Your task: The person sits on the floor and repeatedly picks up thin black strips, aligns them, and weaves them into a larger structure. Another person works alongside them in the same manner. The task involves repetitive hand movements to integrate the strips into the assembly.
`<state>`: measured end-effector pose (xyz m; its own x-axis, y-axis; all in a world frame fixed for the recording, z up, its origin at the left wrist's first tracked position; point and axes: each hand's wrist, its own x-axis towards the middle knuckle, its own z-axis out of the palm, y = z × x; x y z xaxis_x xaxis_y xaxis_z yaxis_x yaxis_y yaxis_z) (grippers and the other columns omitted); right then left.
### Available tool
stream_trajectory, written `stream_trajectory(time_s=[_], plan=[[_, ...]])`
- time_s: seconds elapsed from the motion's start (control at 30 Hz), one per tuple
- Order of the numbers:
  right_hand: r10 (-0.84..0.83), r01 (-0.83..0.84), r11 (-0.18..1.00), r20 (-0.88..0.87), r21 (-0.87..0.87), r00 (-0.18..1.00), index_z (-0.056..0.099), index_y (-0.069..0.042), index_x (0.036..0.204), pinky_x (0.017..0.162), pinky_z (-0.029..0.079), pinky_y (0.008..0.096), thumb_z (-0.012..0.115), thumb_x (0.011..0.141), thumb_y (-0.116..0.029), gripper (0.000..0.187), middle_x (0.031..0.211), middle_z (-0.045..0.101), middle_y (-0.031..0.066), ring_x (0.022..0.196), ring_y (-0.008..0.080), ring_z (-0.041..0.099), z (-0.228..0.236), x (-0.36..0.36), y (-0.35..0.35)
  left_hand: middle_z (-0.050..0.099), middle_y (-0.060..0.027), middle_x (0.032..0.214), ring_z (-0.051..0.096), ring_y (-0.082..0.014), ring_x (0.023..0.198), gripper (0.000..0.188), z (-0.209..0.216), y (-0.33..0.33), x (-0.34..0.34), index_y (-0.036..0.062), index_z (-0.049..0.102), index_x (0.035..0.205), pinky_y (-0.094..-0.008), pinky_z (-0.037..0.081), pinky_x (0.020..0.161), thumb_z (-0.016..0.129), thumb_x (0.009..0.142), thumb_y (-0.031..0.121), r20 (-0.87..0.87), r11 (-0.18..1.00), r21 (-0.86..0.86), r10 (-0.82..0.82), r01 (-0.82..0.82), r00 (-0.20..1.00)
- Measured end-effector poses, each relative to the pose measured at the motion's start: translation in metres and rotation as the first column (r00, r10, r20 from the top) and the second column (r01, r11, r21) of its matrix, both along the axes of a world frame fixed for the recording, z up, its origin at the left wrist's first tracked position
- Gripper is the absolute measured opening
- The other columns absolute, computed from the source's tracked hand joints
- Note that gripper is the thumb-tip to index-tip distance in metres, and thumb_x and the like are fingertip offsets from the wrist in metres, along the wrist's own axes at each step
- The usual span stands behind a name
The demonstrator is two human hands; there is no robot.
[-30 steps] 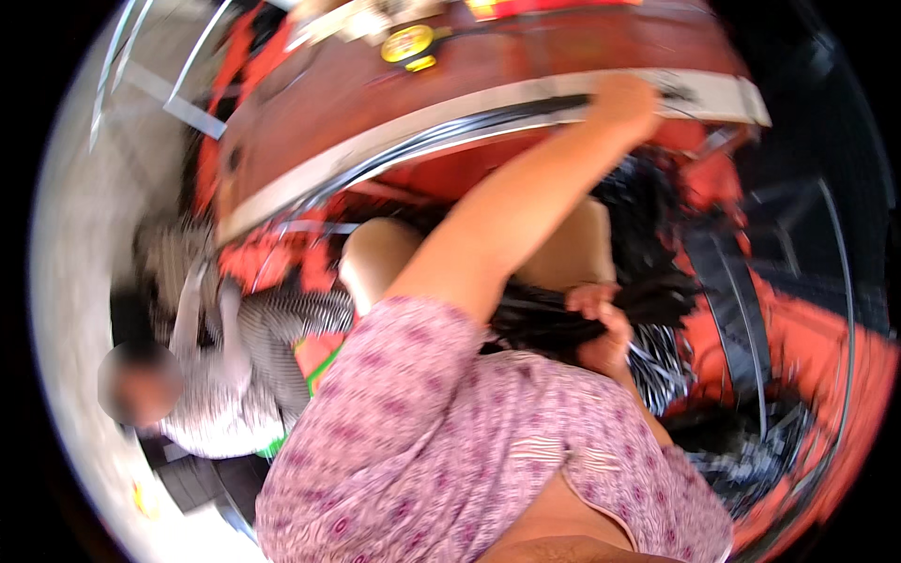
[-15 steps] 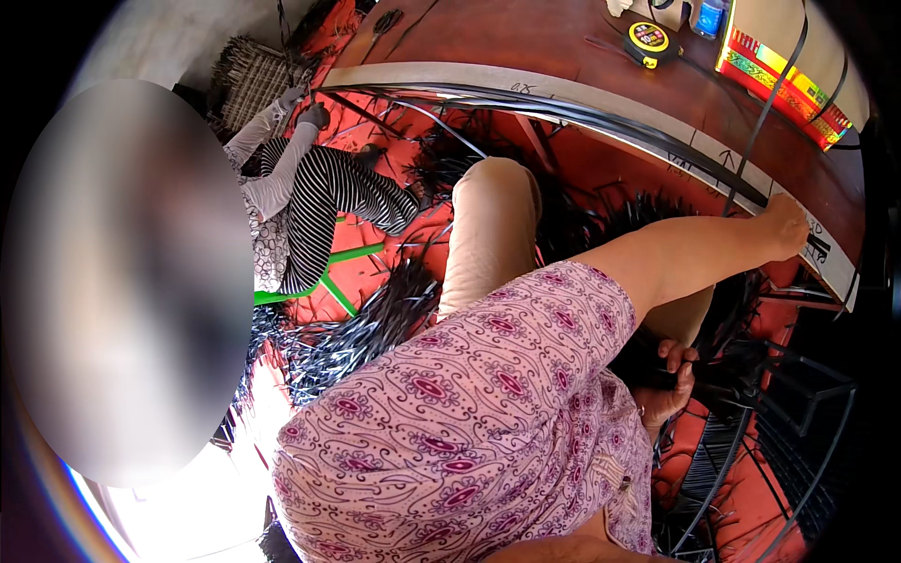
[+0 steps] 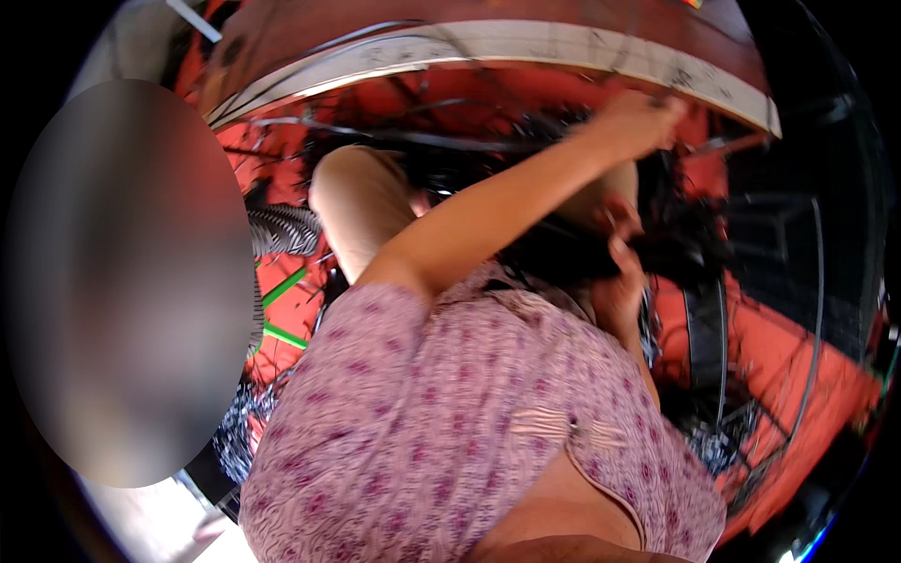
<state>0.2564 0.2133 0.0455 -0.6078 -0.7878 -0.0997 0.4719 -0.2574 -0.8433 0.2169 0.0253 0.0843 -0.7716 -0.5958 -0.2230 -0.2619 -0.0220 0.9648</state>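
My left arm reaches across my lap, and my left hand (image 3: 640, 125) is below the right part of the table's pale edge. It is smeared by motion; its fingers look drawn together, but what they hold is unclear. Below it, my right hand (image 3: 619, 277) is raised beside my lap, fingers and thumb bent round something dark that I cannot make out. A dark mass (image 3: 554, 251) lies between my hands and legs, too dark to identify. Blurred dark strips (image 3: 422, 141) run under the table edge, toward my left forearm.
The reddish-brown table (image 3: 526, 9) with its pale edge (image 3: 375, 56) stands ahead. Black strips litter the red floor (image 3: 788, 347). On the right is a thin curved frame (image 3: 818, 281). To the left are a person's striped leg (image 3: 284, 230) and a green stool leg (image 3: 284, 335).
My view has swung right and down. My left hand has come off the table's edge, closer to my lap. The dark strips along the table's edge have shifted. My right hand stays by my lap.
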Motion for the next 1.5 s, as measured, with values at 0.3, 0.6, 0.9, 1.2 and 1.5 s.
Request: stream_trajectory(time_s=[0.3,0.6,0.9,1.2,1.5], plan=[[0.12,-0.116,0.993,-0.344,0.033,0.931,0.062,0.002,0.11,0.098,0.042,0.0349,0.062,0.078,-0.006,0.033,0.114,0.063,0.0098,0.108,0.0186,0.058,-0.012,0.02,-0.017,0.064,-0.0099,0.077,0.062,-0.0202,0.064,0.043,0.031,0.061,0.133,-0.0004,0.066,0.086,-0.0326,0.046,0.057,0.054,0.094,0.04,-0.207,0.914,-0.313,0.2,-0.258,0.958],[0.355,-0.363,0.931,-0.139,-0.041,0.925,0.06,0.004,0.118,0.104,0.038,0.0398,0.06,0.081,-0.01,0.039,0.123,0.06,0.0126,0.117,0.0251,0.054,0.009,0.051,0.001,0.067,-0.0091,0.097,0.06,-0.0298,0.098,0.028,0.054,0.096,0.195,0.0063,0.071,0.08,-0.0454,0.04,0.085,0.066,0.082,0.034,-0.238,0.303,-0.903,0.239,-0.305,0.941],[0.597,-0.595,0.773,-0.065,-0.22,0.8,0.046,-0.009,0.093,0.074,0.037,0.0343,0.066,0.079,-0.02,0.026,0.071,0.04,-0.0004,0.07,0.0166,0.042,0.041,0.071,-0.003,0.061,-0.0116,0.106,0.059,-0.0241,0.104,0.048,0.058,0.066,0.285,0.0024,0.059,0.107,-0.0391,0.045,0.091,0.069,0.083,0.043,-0.389,0.88,-0.436,0.004,-0.188,0.921],[0.466,-0.413,0.856,0.118,-0.31,0.877,0.045,-0.013,0.092,0.081,0.037,0.0352,0.062,0.087,-0.02,0.019,0.072,0.039,-0.0022,0.072,0.0144,0.043,0.03,0.046,-0.008,0.039,-0.026,0.134,0.039,-0.0409,0.123,0.119,0.031,-0.068,0.635,-0.005,0.027,0.14,-0.0534,0.032,0.102,0.085,0.055,0.055,-0.475,-0.497,-0.855,0.865,-0.148,-0.161],[0.438,-0.374,0.879,0.191,-0.295,0.878,0.047,-0.013,0.092,0.083,0.038,0.0356,0.063,0.088,-0.02,0.018,0.072,0.04,-0.0022,0.072,0.0147,0.044,0.026,0.044,-0.016,0.059,-0.0084,0.071,0.057,-0.0219,0.07,0.025,0.028,-0.199,0.739,0.0026,0.061,0.079,-0.0359,0.044,0.067,0.057,0.089,0.025,-0.41,-0.199,-0.819,0.859,-0.538,0.307]])
